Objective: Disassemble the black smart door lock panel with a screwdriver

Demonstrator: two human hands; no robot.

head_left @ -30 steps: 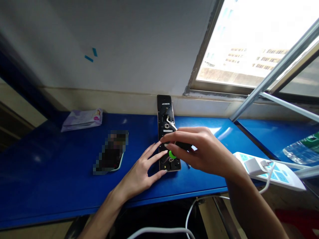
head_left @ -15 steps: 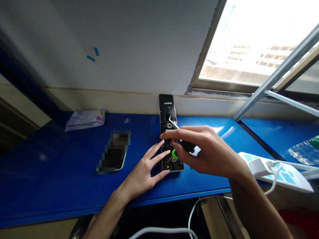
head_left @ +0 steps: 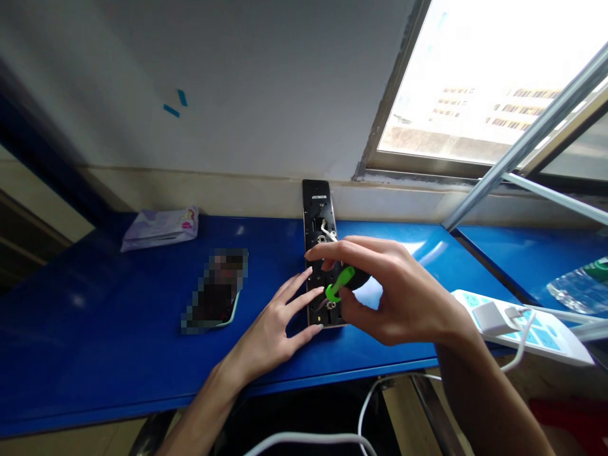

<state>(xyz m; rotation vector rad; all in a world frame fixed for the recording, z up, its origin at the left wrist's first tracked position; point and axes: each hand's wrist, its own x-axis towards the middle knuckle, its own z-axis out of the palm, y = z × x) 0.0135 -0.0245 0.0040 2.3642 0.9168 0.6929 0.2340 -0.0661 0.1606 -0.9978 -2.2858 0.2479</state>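
Note:
A long black panel (head_left: 316,204) with screw holes and a short white cable (head_left: 327,232) lies on the blue desk, its far end by the wall. My left hand (head_left: 280,316) is open, fingers spread, with the fingertips resting on the panel's left edge and lower part. In my right hand (head_left: 389,288) is a green and black screwdriver (head_left: 341,282), held above the panel's right side. Its thin shaft slants down toward the lower end of the panel. Whether the tip sits in a screw I cannot tell. My right hand covers the panel's middle right edge.
On the left of the blue desk (head_left: 118,354) lie a phone (head_left: 216,297) and a purple soft packet (head_left: 161,227). To the right are a white power strip (head_left: 560,345) with a plugged charger, a metal pole (head_left: 517,145) and a plastic bottle (head_left: 577,288). A white cable hangs below the desk's front edge.
My right thumb and fingers have shifted on the screwdriver, so more of its green handle shows. My left hand stays on the panel.

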